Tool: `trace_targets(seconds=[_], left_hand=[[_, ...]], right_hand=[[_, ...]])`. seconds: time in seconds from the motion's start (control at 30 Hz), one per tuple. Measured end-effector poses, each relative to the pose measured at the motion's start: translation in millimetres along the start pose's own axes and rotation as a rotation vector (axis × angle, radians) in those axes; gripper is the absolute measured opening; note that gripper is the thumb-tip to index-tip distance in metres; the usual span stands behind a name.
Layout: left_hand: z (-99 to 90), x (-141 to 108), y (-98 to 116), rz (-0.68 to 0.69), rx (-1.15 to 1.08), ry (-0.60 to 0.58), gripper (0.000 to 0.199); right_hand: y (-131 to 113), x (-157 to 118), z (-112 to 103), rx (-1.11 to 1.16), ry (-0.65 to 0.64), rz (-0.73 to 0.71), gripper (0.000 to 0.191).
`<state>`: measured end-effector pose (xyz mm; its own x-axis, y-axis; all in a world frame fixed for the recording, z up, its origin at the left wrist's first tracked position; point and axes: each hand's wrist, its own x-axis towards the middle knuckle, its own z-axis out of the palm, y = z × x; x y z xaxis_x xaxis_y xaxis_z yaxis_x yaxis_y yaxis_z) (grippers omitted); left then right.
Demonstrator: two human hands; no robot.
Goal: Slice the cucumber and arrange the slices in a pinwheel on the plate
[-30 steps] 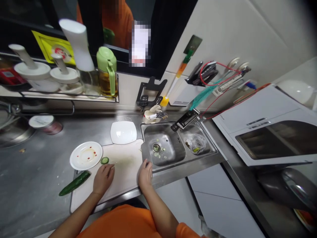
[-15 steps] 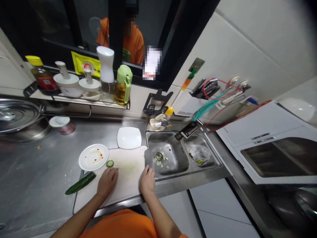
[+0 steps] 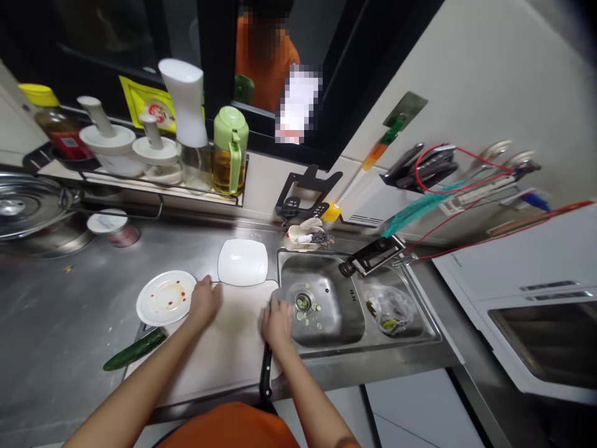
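My left hand [image 3: 205,303] is over the upper left of the white cutting board [image 3: 228,358], beside the right rim of the white plate [image 3: 163,314], with its fingers apart. At the board's right edge, my right hand [image 3: 278,322] is closed over the knife [image 3: 265,372] near where blade and handle meet. The black handle points toward my body, and the grey blade shows partly beyond my fingers. A cucumber piece [image 3: 135,350] lies across the board's left edge. The plate carries red bits and a yellowish smear.
A white square dish [image 3: 243,262] stands behind the board. On the right, the sink [image 3: 321,298] holds cucumber slices around its drain, and a plastic bag [image 3: 392,309] lies in the smaller basin. Bottles and jars line the shelf [image 3: 153,198]. A pot [image 3: 35,214] sits far left.
My left hand has moved up the board, and the cucumber slice near it is no longer visible. The knife handle now shows below my right hand. The view has shifted.
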<state>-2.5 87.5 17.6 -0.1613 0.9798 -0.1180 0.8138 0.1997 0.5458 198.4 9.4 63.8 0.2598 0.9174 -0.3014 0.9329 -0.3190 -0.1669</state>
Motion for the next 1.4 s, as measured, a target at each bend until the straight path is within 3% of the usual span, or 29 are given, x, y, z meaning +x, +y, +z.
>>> trace_targets(seconds=[0.1, 0.23, 0.47, 0.67, 1.07, 1.4], left_hand=[[2.6, 23, 8, -0.103, 0.041, -0.105, 0.036], [7.5, 35, 12, -0.109, 0.02, -0.143, 0.033], [8.0, 38, 19, -0.173, 0.013, -0.162, 0.027], [-2.0, 13, 19, -0.187, 0.008, -0.151, 0.022], [-7.8, -86, -5, -0.13, -0.114, -0.221, 0.015], [1.4, -103, -22, -0.129, -0.107, -0.244, 0.011]], right_hand=[[-11, 47, -10, 0.037, -0.022, 0.013, 0.04], [-25, 91, -12, 0.074, -0.064, 0.057, 0.035], [-28, 112, -10, 0.211, -0.055, 0.085, 0.03], [-16, 91, -13, 0.26, -0.039, 0.078, 0.031], [18, -3, 2, 0.212, -0.046, 0.041, 0.028], [18, -20, 8, 0.125, -0.076, 0.035, 0.031]])
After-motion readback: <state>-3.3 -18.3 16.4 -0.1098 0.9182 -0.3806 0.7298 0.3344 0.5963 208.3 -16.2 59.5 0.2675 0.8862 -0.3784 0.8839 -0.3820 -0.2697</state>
